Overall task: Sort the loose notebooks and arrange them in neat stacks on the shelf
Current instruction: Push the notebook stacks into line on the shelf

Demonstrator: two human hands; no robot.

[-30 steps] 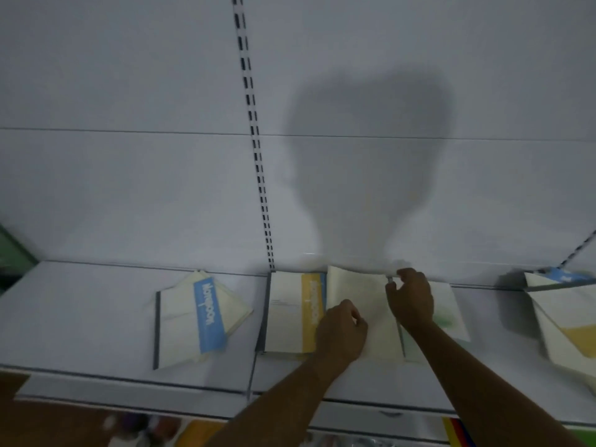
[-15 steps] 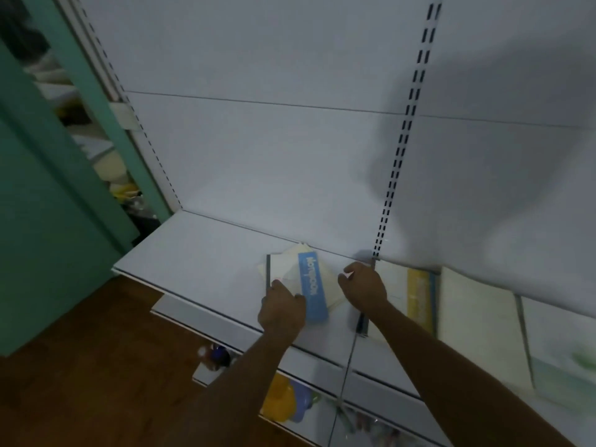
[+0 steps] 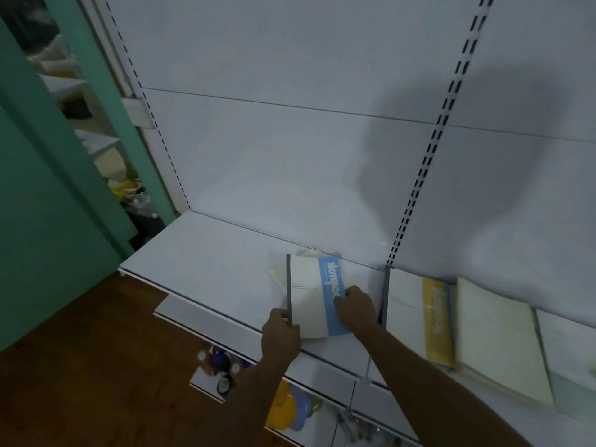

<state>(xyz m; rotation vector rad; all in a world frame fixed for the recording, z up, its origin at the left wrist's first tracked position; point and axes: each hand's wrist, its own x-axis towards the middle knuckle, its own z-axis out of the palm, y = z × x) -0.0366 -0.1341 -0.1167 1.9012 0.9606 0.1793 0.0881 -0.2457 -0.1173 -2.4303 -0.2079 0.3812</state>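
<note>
On the shelf (image 3: 206, 253), a banded notebook (image 3: 309, 298) lies between the left hand (image 3: 280, 337) and right hand (image 3: 356, 306), atop skewed notebooks (image 3: 276, 274). Right of the right fingers (image 3: 342, 296), a second stack (image 3: 416, 317) and an open notebook (image 3: 496, 337) lie side by side.

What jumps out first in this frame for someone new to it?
Both hands on the blue-banded notebook in the middle of the white shelf: the left hand pinches its grey spine at the near corner, the right hand lies on the blue band. A cream notebook pokes out askew beneath it. To the right, a yellow-banded notebook and a plain cream one lie side by side.
</note>
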